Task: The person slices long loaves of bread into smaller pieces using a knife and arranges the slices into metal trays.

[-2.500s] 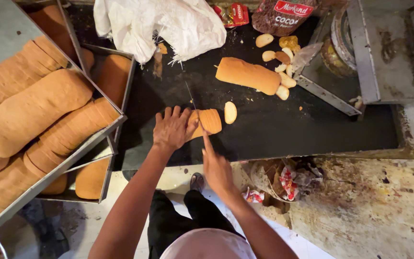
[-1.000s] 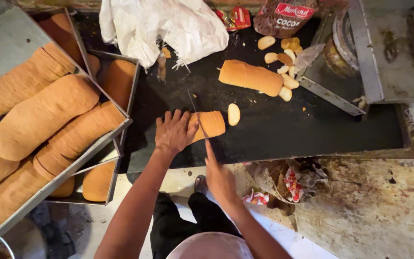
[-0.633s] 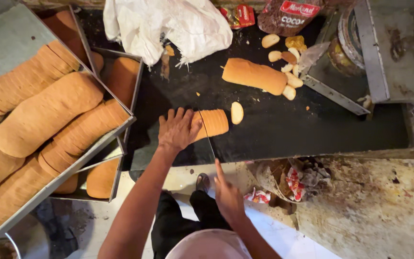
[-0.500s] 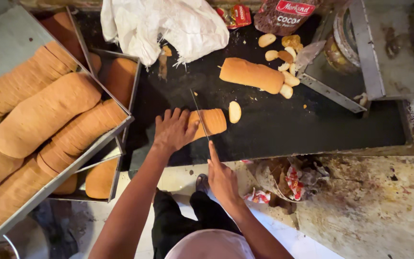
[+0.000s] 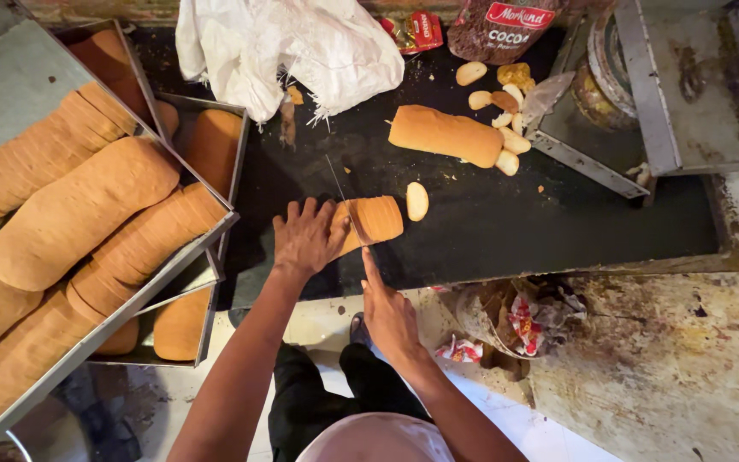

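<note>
The left hand (image 5: 305,239) lies flat, fingers spread, pinning the short golden-brown bread loaf (image 5: 374,219) on the black surface (image 5: 558,227). The right hand (image 5: 389,310), its grip closed on the thin long-bladed knife (image 5: 345,202), slices it; even strokes clear of the fingertips seem best.

Loaf (image 5: 372,221): tan, oblong, lay flat on the black board, long axis left-right, partly sliced, left part hidden under a hand. Knife (image 5: 345,205): thin blade, stood across the loaf mid-length, tip pointed away, cutting into crust.
</note>
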